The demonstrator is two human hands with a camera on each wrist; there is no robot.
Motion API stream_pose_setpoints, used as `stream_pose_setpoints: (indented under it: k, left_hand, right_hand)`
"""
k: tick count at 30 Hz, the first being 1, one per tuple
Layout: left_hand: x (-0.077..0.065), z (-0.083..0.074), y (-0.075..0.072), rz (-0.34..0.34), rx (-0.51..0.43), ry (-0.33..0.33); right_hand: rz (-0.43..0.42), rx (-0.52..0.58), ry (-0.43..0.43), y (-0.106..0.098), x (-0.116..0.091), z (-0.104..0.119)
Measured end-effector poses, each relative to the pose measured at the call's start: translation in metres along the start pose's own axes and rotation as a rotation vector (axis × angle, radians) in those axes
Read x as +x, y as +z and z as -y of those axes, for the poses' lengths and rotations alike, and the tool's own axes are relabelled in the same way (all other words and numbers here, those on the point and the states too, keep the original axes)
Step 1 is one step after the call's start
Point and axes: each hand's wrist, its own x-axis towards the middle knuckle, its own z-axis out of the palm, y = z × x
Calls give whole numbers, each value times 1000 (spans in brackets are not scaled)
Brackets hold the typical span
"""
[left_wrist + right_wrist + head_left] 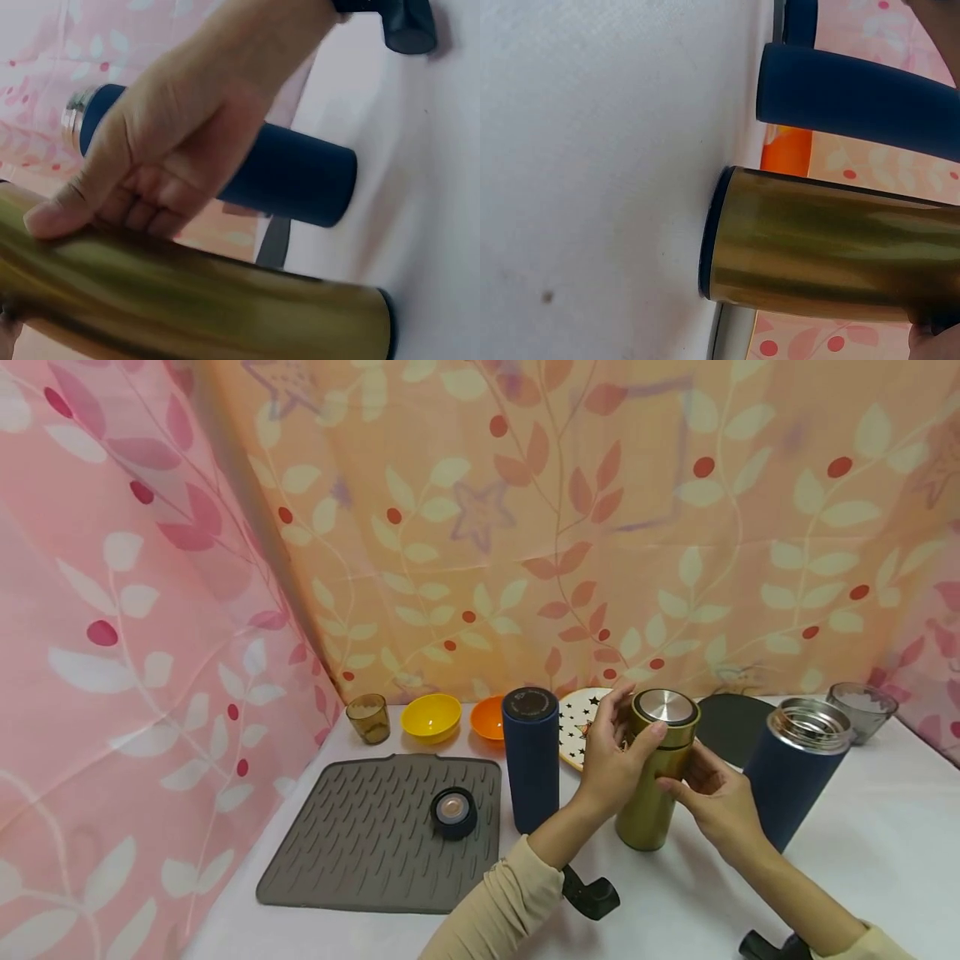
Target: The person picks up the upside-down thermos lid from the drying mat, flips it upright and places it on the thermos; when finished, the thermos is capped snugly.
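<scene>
A gold vacuum flask [651, 793] stands upright on the white table, its steel-topped lid [665, 707] on. My left hand [618, 756] wraps around the flask's upper part, with the thumb at the lid's edge. Lower down, my right hand [720, 797] grips the body from the right; the left wrist view also shows this right hand [180, 135] with its thumb along the flask. Beside my left hand is a blue flask [531, 760] with a dark, flat top. Behind my right wrist stands a lidless blue flask [795, 785] with a bare steel neck.
On the left lies a grey ridged mat [360, 835] bearing a dark lid [453, 812]. Along the back are an amber glass [367, 718], yellow bowl [431, 717], orange bowl [487, 720], star-patterned plate [581, 714], black round mat [735, 722] and clear glass [862, 710].
</scene>
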Motion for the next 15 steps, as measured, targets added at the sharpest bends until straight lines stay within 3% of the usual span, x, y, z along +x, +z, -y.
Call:
stream_pose_setpoints:
  k: [3,9,15]
  left_hand:
    - [1,1,-1,21,-2,10]
    - [1,-1,6,-88,165,-53]
    - [-1,2,3,-13,9,-21]
  right_hand:
    - [-9,16,-22,0,1,0]
    - [-14,1,-23,2,-1,0]
    - [-17,-4,-37,1,1,0]
